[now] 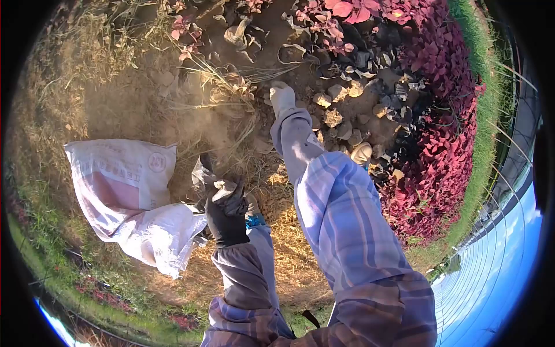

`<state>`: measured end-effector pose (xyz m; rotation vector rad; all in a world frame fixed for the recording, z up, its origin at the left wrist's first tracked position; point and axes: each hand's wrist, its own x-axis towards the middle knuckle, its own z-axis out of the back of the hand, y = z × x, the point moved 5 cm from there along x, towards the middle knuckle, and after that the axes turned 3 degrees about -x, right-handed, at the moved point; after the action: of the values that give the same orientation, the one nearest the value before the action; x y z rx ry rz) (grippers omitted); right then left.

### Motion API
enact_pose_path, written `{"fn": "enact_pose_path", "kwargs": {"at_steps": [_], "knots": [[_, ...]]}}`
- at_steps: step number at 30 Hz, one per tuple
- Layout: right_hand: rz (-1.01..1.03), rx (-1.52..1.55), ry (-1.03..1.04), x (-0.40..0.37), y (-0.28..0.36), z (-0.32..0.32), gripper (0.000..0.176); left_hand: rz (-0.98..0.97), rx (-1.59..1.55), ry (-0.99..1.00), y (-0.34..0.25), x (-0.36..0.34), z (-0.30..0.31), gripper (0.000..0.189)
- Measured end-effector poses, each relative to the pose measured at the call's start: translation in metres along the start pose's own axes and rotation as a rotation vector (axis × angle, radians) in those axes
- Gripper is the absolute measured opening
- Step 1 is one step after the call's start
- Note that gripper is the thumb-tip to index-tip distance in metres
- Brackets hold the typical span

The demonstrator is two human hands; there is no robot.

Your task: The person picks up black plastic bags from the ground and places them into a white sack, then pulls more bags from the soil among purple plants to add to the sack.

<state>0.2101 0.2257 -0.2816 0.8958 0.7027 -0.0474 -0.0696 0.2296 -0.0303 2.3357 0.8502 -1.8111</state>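
My left hand (227,211), in a dark glove, is closed around crumpled black plastic (202,173) that looks like thin plant bags. It hangs just right of a white woven sack (124,191) lying on the ground. My right hand (282,97), in a pale glove, reaches forward to the soil beside dry grass stalks (222,87). Its fingers look curled, and what they hold, if anything, is hidden. Just to its right lie soil clods (333,118) and dark plastic plant bags (361,61).
Red-leaved plants (442,139) grow thickly along the right side, bordered by green grass (485,115). My shoe (362,152) stands among the clods. Dry straw (295,243) covers the ground near my legs. A fence or net structure (491,214) curves along the far right.
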Motion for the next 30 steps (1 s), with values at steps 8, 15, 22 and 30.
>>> {"fn": "enact_pose_path", "kwargs": {"at_steps": [8, 15, 22, 30], "knots": [[-0.019, -1.002, 0.037, -0.012, 0.031, -0.026, 0.035, 0.032, -0.073, 0.006, 0.009, -0.004, 0.021, 0.016], [0.215, -0.498, -0.327, -0.047, 0.079, 0.001, 0.033, -0.001, 0.004, -0.045, 0.011, -0.012, 0.020, 0.031], [0.158, -1.016, 0.149, -0.006, 0.041, -0.013, 0.026, 0.093, -0.027, -0.029, 0.018, -0.016, 0.014, 0.031], [0.113, -0.238, 0.055, -0.055, 0.044, -0.009, 0.038, 0.160, -0.104, 0.082, 0.033, -0.009, 0.010, 0.032]]}}
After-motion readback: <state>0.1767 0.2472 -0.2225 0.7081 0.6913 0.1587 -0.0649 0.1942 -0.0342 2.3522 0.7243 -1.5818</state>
